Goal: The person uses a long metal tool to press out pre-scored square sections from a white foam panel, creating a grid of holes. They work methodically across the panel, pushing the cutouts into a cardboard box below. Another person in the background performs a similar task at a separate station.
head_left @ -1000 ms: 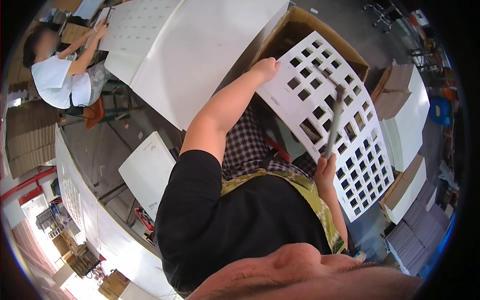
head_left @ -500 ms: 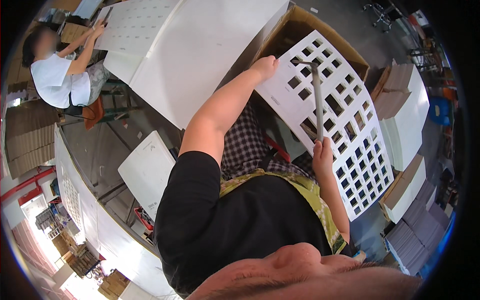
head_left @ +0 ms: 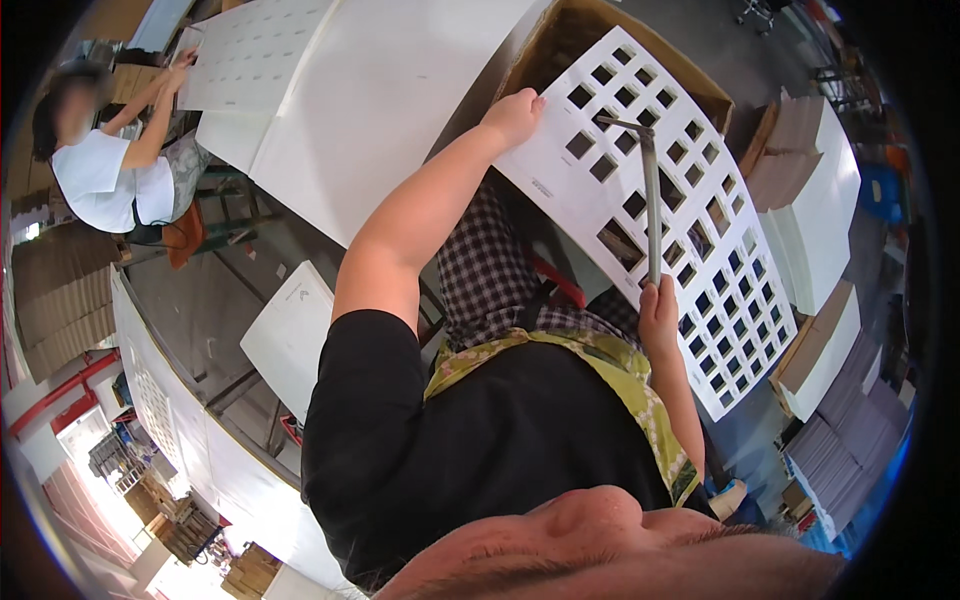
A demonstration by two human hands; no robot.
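Note:
A white sheet of board (head_left: pixel 555 165) with rows of square cut-out holes lies slanted in front of me, over the edge of a brown cardboard box. My left hand (head_left: pixel 515 115) is closed on the sheet's upper left edge. In my right hand (head_left: pixel 658 310), the fingers are wrapped round the lower end of a grey metal-handled hammer (head_left: pixel 652 200). Its thin, pointed head lies over the holes in the upper part of the sheet; whether it touches the board I cannot tell.
The open cardboard box (head_left: pixel 720 100) stands beyond the sheet. Stacks of white board (head_left: pixel 825 240) rise at the right. A big white-topped table (head_left: pixel 390 100) reaches off to the upper left, where a seated co-worker (head_left: pixel 110 170) handles another sheet. A white stool-like panel (head_left: pixel 290 330) sits at my left.
The hammer's head has shifted right across the sheet's holes. My left hand still grips the same edge. The view has shifted slightly, and the co-worker's hands have drawn back toward the sheet's edge.

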